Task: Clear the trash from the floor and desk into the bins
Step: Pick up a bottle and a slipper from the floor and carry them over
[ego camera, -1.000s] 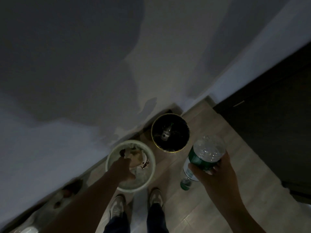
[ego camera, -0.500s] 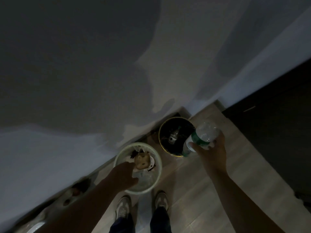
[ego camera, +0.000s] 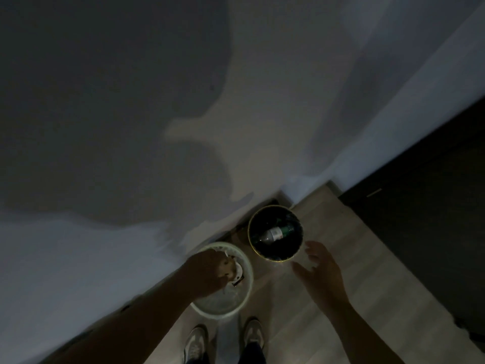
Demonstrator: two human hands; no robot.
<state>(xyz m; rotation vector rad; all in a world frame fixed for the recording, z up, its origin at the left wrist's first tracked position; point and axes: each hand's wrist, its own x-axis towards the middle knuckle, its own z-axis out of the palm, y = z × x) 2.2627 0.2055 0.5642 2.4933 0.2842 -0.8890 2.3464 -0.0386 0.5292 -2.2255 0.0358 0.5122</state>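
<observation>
The right hand point(ego camera: 319, 270) hangs spread and empty, fingers fanned, just beside the near rim of the black bin point(ego camera: 296, 254), with nothing between the fingers. The left hand point(ego camera: 206, 274) reaches down over the mouth of the pale green bin point(ego camera: 246, 285), knuckles up and fingers curled toward the contents; whether it pinches anything cannot be told, since the palm side is hidden and the light is poor.

Inside the black bin lies a clear plastic bottle point(ego camera: 273, 233) with a green label, on its side against the dark liner. In the pale green bin, just past the left hand's fingers, sit crumpled light-brown scraps point(ego camera: 227, 266) and some white wrapping, over a clear liner. The 2 bins stand side by side at the foot of the wall point(ego camera: 183, 127), near each other but apart, and the person's 2 shoes point(ego camera: 253, 331) stand on the wooden floor point(ego camera: 367, 285) just in front of them.

This looks like the drop-off step: the bottle is already binned and the left hand appears to be finishing its own deposit. The next move would likely call for drawing both hands clear of the bins and turning away to find what trash is left on the floor or desk, neither of which shows any here
</observation>
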